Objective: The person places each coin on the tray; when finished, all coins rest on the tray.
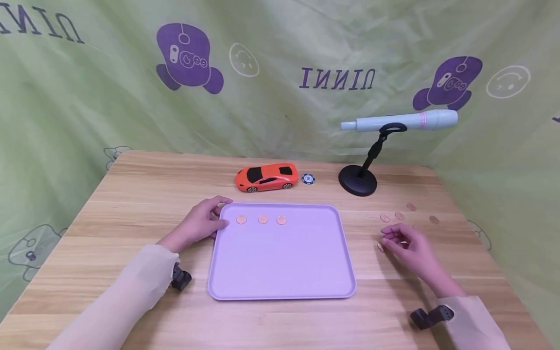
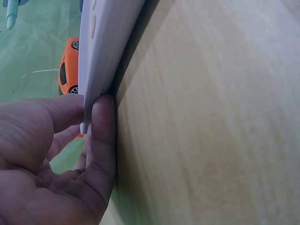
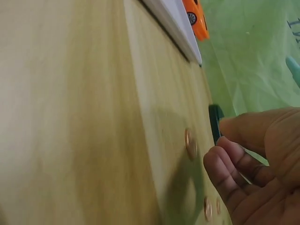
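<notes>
My left hand pinches the upper left corner of a lilac tray. In the left wrist view its thumb lies on the rim and a finger is under it. Three copper coins, one of them the middle coin, lie in a row along the tray's far side. Right of the tray, my right hand hovers low with loosely bent fingers, nothing showing between them. A copper coin is just off its fingertips. Several more coins, such as one coin, lie beyond that hand.
An orange toy car stands behind the tray, with a blue and white poker chip beside it. At the back right a light blue microphone rests on a black stand. A green printed cloth hangs behind the wooden table.
</notes>
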Demonstrator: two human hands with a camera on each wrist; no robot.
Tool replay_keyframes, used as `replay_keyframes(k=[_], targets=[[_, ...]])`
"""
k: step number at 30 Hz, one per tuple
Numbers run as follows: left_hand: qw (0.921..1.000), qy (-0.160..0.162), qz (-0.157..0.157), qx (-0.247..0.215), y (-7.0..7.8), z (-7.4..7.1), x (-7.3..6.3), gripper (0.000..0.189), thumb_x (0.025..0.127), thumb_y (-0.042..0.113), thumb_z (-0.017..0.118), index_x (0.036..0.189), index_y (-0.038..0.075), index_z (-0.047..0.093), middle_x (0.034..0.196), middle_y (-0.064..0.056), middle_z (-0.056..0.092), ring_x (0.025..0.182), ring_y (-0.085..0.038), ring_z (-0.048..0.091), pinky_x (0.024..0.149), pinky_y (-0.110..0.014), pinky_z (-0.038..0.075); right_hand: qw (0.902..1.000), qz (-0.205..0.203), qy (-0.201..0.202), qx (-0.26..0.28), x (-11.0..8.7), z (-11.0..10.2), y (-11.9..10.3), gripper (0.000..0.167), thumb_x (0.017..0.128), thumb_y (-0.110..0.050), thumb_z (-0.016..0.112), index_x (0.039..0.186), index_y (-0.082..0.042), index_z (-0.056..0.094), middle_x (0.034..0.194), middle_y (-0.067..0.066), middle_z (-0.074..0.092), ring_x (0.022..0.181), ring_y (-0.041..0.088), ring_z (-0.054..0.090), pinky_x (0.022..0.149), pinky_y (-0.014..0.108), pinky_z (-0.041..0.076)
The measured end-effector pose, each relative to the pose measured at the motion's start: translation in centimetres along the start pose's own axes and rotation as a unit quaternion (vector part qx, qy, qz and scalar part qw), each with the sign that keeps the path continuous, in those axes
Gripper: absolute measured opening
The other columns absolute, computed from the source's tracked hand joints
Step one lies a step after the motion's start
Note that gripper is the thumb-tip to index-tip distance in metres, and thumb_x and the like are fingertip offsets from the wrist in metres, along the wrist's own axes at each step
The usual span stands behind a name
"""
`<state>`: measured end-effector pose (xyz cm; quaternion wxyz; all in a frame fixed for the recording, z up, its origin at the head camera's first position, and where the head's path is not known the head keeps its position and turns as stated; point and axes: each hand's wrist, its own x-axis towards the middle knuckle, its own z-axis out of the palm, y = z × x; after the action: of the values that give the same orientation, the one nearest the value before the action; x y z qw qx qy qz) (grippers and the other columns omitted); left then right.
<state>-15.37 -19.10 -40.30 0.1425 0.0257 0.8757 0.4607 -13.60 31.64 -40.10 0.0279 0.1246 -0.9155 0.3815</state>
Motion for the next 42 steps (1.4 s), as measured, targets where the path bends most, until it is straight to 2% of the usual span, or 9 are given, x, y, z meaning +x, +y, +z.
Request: replay_keyframes(k=[7, 13, 17, 21, 27, 30, 42], targets=[[1.0000, 0.002, 0.004, 0.000, 0.03, -0.17, -0.05, 0.057, 0.098, 0.002, 0.066, 0.152, 0.004, 0.048, 0.116, -0.023, 0.058, 0.082, -0.021, 0.062, 0.063, -0.030, 0.061, 0.9989, 0.004, -0.020, -0.042, -0.78, -0.07, 0.54, 0.028, 0.086, -0.002, 0.081, 0.111, 0.003, 0.070, 0.100, 0.017, 0.075, 0.082, -0.010, 0.060, 0.073, 0.014, 0.057], [1.0000, 0.001, 0.003, -0.001, 0.20, -0.20, -0.02, 0.056, 0.098, 0.001, 0.066, 0.151, 0.004, 0.048, 0.117, -0.024, 0.058, 0.082, -0.021, 0.063, 0.064, -0.031, 0.062, 0.9979, -0.009, -0.029, -0.058, -0.69, 0.22, 0.52, 0.028, 0.084, 0.002, 0.082, 0.110, 0.002, 0.071, 0.098, 0.012, 0.074, 0.082, -0.008, 0.059, 0.072, 0.016, 0.058], [1.0000, 0.001, 0.004, -0.001, 0.19, -0.21, -0.03, 0.056, 0.098, 0.002, 0.066, 0.151, 0.004, 0.048, 0.117, -0.024, 0.058, 0.081, -0.020, 0.063, 0.064, -0.030, 0.062, 0.9969, -0.020, -0.034, -0.068, -0.55, 0.16, 0.42, 0.030, 0.082, 0.005, 0.081, 0.110, 0.003, 0.071, 0.097, 0.011, 0.074, 0.081, -0.003, 0.061, 0.072, 0.016, 0.058], [1.0000, 0.001, 0.006, -0.002, 0.17, -0.20, 0.00, 0.056, 0.098, 0.002, 0.066, 0.151, 0.004, 0.048, 0.116, -0.023, 0.058, 0.079, -0.020, 0.062, 0.063, -0.029, 0.061, 0.9963, -0.013, -0.045, -0.072, -0.42, 0.00, 0.44, 0.031, 0.083, 0.006, 0.079, 0.112, 0.004, 0.070, 0.098, 0.012, 0.074, 0.081, 0.004, 0.065, 0.074, 0.016, 0.059], [1.0000, 0.004, 0.008, -0.002, 0.17, -0.21, -0.06, 0.056, 0.097, 0.000, 0.066, 0.151, 0.003, 0.049, 0.113, -0.023, 0.056, 0.076, -0.019, 0.061, 0.062, -0.029, 0.061, 0.9950, 0.000, -0.070, -0.071, -0.18, -0.16, 0.50, 0.032, 0.085, 0.006, 0.077, 0.116, 0.007, 0.068, 0.098, 0.012, 0.073, 0.082, -0.006, 0.059, 0.074, 0.016, 0.058], [1.0000, 0.004, 0.009, -0.001, 0.12, -0.17, -0.05, 0.056, 0.097, 0.000, 0.066, 0.150, 0.003, 0.049, 0.113, -0.023, 0.057, 0.076, -0.019, 0.061, 0.062, -0.029, 0.061, 0.9949, 0.001, -0.076, -0.065, -0.17, -0.12, 0.54, 0.030, 0.086, 0.004, 0.077, 0.115, 0.007, 0.068, 0.097, 0.011, 0.072, 0.081, -0.007, 0.057, 0.073, 0.016, 0.057], [1.0000, 0.000, 0.001, 0.000, 0.05, -0.12, -0.06, 0.056, 0.098, 0.002, 0.066, 0.152, 0.004, 0.048, 0.116, -0.023, 0.057, 0.081, -0.021, 0.062, 0.064, -0.030, 0.062, 0.9949, -0.008, -0.061, -0.080, -0.41, -0.16, 0.55, 0.019, 0.084, 0.002, 0.081, 0.102, 0.001, 0.074, 0.090, 0.006, 0.072, 0.076, -0.006, 0.054, 0.066, 0.017, 0.053]])
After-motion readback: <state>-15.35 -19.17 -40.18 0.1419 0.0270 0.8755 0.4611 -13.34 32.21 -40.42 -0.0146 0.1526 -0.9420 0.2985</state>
